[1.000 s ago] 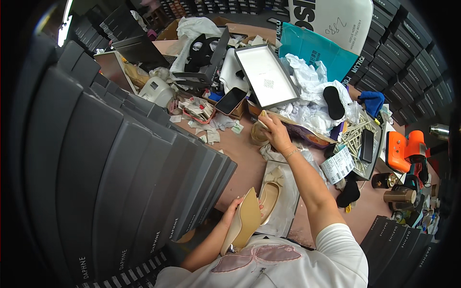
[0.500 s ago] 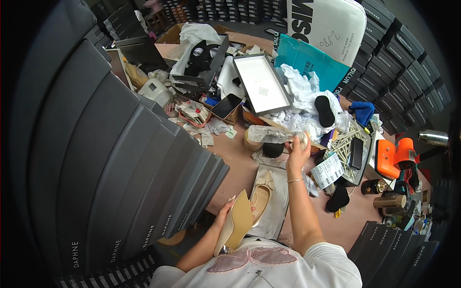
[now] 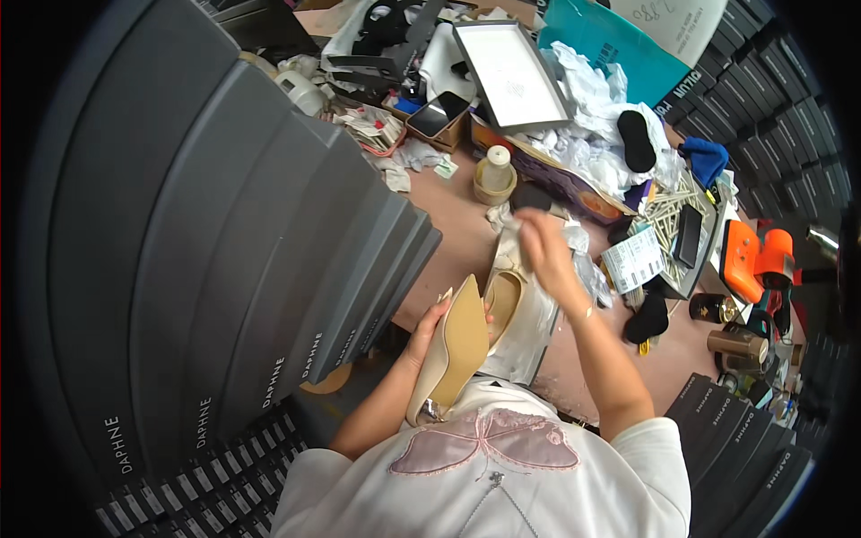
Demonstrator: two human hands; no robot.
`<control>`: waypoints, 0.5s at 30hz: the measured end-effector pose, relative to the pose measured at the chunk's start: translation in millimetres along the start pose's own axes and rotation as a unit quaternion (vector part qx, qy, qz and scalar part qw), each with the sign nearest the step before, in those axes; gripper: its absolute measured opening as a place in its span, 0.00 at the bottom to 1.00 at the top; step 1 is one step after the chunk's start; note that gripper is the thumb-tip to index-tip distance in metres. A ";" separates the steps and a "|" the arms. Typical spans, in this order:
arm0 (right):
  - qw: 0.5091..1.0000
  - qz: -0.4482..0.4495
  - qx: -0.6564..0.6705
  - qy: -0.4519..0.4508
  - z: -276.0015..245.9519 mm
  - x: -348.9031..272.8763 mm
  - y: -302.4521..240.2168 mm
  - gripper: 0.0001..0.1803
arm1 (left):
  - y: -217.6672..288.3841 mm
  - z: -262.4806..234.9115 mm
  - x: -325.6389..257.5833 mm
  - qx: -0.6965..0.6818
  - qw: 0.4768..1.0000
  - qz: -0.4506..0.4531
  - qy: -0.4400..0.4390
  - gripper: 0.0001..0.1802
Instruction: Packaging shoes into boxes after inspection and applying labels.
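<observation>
The left hand point(image 3: 429, 327) is closed around a beige shoe point(image 3: 460, 345), with the tan bottom facing up and the shiny heel near the person's white shirt point(image 3: 484, 475). The right hand point(image 3: 543, 247) looks empty, its fingers loosely out. It is blurry, so I cannot tell if it touches the second beige shoe point(image 3: 508, 300) under it. That shoe lies on white paper in an open box point(image 3: 525, 354), by the near edge of the worktop point(image 3: 430, 255).

There is a lot of writing. Tall stacks of dark gray boxes point(image 3: 215, 296) on the left have pale capital letters on their ends. More gray boxes point(image 3: 731, 439) by the near right corner have the same kind of letters. A blue-green box point(image 3: 610, 54) near the far edge has dark print on its side and bold letters along its rim. A white board point(image 3: 686, 22) behind it has black handwriting. A white label point(image 3: 635, 260) toward the right edge has tiny print and black bars, too small to read. A white box lid point(image 3: 511, 67) has a small gray printed patch.

The worktop is dull pink, with paper scraps point(image 3: 417, 154) on it. In the middle, a pale bottle point(image 3: 498, 164) stands in a tan cup point(image 3: 491, 192). Past the right edge, the room has more stacked boxes point(image 3: 762, 117).
</observation>
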State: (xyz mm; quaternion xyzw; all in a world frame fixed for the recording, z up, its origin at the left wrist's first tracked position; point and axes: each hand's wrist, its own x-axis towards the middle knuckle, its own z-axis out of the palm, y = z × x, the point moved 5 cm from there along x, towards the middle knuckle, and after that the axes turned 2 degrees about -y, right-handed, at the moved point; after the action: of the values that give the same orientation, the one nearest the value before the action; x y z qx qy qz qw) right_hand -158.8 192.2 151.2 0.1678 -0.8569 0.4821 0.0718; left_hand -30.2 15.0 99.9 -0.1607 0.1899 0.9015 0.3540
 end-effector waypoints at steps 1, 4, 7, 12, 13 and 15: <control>0.996 0.055 0.065 -0.041 0.9 -29.8 -26.2 0.13 | -1.2 3.8 2.1 -0.003 1.000 -0.014 0.002 0.34; 0.995 -0.050 0.029 -0.081 -0.8 -104.6 -86.2 0.07 | -8.6 31.5 9.4 -0.006 0.997 -0.075 -0.001 0.31; 0.990 -0.073 -0.103 -0.062 2.9 -124.0 -83.0 0.03 | -28.0 36.4 21.8 0.106 0.993 -0.046 -0.005 0.29; 0.996 -0.016 -0.081 0.022 -17.4 -132.9 -104.1 0.06 | -41.3 46.4 22.4 0.161 0.983 -0.067 -0.049 0.27; 0.996 -0.031 -0.080 -0.025 -16.5 -142.2 -119.7 0.07 | -40.8 50.5 27.1 0.178 0.981 -0.057 -0.053 0.27; 0.991 0.021 -0.128 -0.041 -17.0 -137.9 -92.6 0.08 | -48.8 55.8 24.7 0.208 0.976 -0.043 -0.055 0.28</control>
State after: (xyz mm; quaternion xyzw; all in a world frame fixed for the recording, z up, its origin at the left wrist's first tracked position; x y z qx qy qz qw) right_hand 2.2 192.4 195.1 0.1586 -0.9173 0.3622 0.0477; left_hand -21.9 87.8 127.2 -0.0416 0.3467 0.8334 0.4284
